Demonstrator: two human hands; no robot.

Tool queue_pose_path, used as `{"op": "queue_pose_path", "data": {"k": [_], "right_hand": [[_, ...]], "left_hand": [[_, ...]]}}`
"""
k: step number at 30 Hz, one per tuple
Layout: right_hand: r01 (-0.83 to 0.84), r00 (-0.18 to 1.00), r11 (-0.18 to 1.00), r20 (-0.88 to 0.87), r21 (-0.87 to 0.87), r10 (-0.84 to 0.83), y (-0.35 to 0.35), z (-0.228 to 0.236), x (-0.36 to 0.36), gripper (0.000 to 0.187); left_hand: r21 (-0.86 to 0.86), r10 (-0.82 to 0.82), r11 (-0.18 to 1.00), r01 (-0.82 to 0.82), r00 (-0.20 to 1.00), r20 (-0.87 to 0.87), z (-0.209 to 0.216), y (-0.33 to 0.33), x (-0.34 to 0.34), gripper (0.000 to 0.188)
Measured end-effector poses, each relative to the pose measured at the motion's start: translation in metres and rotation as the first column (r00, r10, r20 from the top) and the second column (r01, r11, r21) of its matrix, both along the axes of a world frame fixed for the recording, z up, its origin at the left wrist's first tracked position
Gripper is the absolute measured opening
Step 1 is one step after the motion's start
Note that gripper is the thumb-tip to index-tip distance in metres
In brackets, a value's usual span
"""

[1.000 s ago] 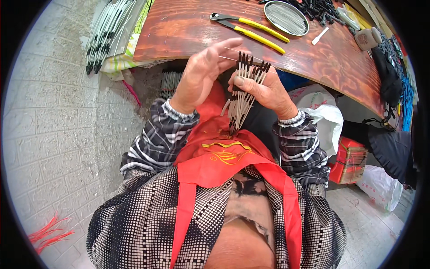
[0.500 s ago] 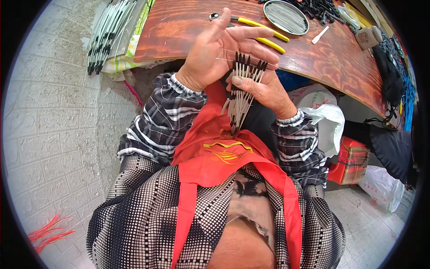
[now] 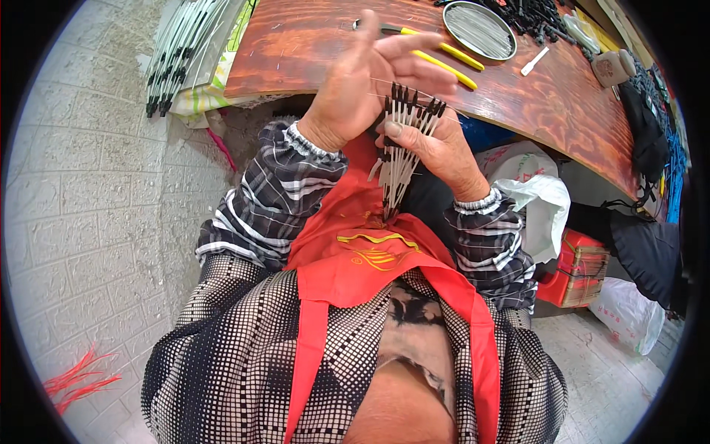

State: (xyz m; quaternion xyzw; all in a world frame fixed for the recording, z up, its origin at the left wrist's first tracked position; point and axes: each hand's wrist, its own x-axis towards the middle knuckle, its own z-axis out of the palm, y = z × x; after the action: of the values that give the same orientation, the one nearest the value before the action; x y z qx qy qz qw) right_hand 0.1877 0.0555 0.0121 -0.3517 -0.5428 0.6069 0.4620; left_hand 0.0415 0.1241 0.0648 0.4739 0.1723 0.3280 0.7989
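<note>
My right hand (image 3: 447,152) is closed round a fanned bundle of thin white sticks (image 3: 399,166) with black ends, its thumb pressed across them. The black tips point up toward the table, and the lower ends converge just above my red apron (image 3: 325,233). Left of it, my left hand (image 3: 346,96) is spread with the palm showing, its thumb up and its fingers stretched to the right behind the tips. A fine wire or two crosses between the left palm and the black tips; where they end is hidden.
On the wooden table (image 3: 310,59) lie yellow-handled pliers (image 3: 447,63), a round tin of thin pins (image 3: 481,31), a small white tool (image 3: 534,61) and a jar (image 3: 612,68). More black-and-white sticks (image 3: 185,55) rest at the left. A red box (image 3: 573,270) stands below, right.
My left fingers have shifted slightly and look blurred by motion. The right hand keeps its hold on the sticks. The whole view has drifted a little.
</note>
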Motion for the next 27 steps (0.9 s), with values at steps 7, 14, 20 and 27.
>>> {"op": "queue_pose_path", "data": {"k": [7,14,20,27], "right_hand": [[0.039,0.999,0.999,0.022,-0.002,-0.039,0.004,-0.002,0.000,0.018],[0.094,0.995,0.996,-0.047,-0.001,-0.094,0.001,-0.001,-0.007,0.017],[0.078,0.995,0.994,0.052,0.070,-0.082,0.005,-0.009,0.002,0.018],[0.098,0.992,0.991,0.069,0.094,-0.105,0.011,-0.020,0.010,0.021]], "left_hand": [[0.035,0.236,0.967,-0.251,0.943,0.235,-0.047,-0.023,-0.035,0.051],[0.070,0.427,0.903,-0.423,0.903,-0.049,-0.027,-0.036,-0.028,0.029],[0.088,0.502,0.863,-0.498,0.864,-0.037,-0.026,-0.035,-0.019,0.026],[0.122,0.486,0.874,-0.471,0.861,-0.149,-0.027,-0.027,-0.013,0.025]]}}
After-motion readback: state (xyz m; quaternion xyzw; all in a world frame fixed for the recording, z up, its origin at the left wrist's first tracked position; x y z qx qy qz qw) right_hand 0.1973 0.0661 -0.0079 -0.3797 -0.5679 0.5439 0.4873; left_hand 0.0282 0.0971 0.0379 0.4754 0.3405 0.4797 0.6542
